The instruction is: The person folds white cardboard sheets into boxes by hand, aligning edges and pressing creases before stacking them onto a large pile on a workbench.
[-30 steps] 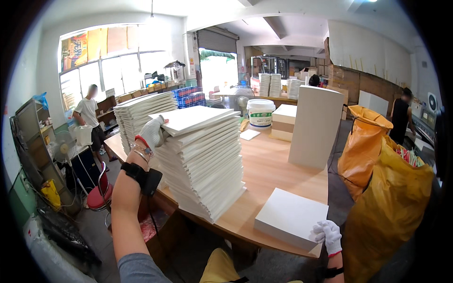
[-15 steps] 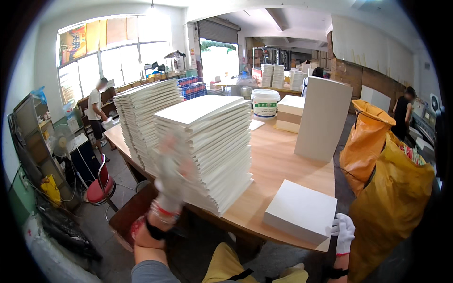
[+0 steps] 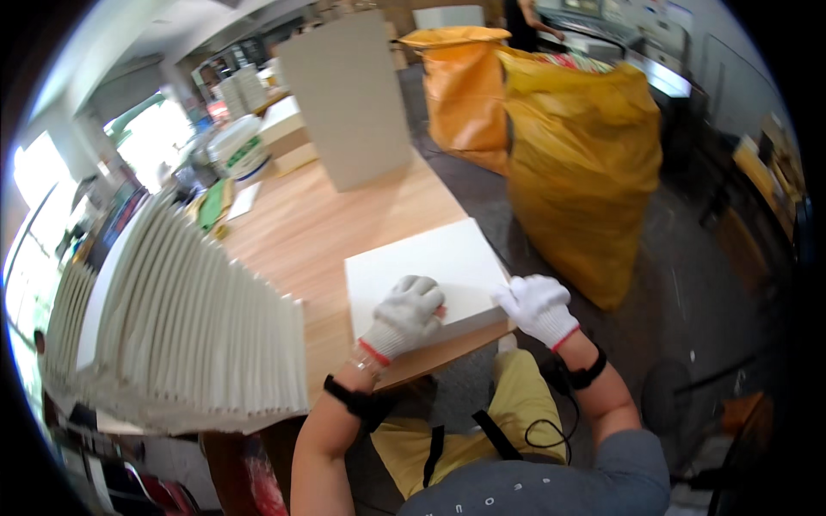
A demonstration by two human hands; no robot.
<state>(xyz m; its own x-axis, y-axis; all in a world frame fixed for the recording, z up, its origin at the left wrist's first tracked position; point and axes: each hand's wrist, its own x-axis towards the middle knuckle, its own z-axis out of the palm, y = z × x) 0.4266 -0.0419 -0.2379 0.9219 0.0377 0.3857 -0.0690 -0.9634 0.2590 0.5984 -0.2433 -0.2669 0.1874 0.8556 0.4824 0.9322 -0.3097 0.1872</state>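
A low stack of white paper sheets lies near the front corner of the wooden table. On its top, by the near edge, rests my left hand in a white knitted glove, its fingers curled under. A bit of pink shows at the fingertips, and whatever they hold is hidden. My right hand, gloved the same way, is at the near right corner of the stack, thumb and bent fingers closed on its edge. To the left stands a tall pile of folded white sheets, apart from both hands.
The wooden table carries an upright grey-white board, a white bucket and boxlike blocks farther back. Beyond its right edge stand a yellow sack and an orange sack. A person works behind them.
My view has swung right and down. My left hand has left the tall pile and come onto the low stack. The right hand stays at that stack's corner.
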